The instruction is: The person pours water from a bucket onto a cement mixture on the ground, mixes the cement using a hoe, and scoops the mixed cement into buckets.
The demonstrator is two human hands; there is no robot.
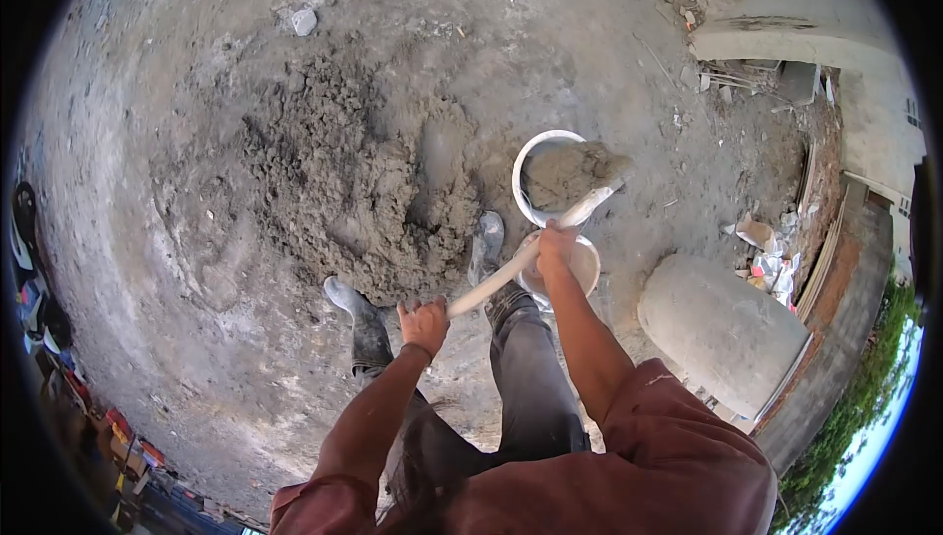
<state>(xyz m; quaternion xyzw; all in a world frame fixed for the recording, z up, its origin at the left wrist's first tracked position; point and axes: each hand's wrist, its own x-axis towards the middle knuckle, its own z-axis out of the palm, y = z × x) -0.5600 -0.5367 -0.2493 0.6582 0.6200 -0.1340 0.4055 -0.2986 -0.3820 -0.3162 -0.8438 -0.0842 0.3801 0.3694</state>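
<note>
Both my hands grip a shovel (491,284) by its long pale handle. My left hand (423,327) is closed round the end near my legs. Farther along, my right hand (557,246) wraps the handle close to the head. A load of wet grey mortar (580,173) sits over the white bucket (518,181); it hides most of the shovel's blade, and I cannot tell how much lies inside the bucket. A second bucket (592,265) stands just nearer to me, partly behind my right forearm. The mortar pile (334,162) spreads over the ground at left.
My boots (368,329) stand at the near edge of the pile. A large rounded grey container (722,329) lies at right, with rubbish bags (776,270) and planks (823,245) beyond it. One pale stone (304,22) rests on the ground at the far left.
</note>
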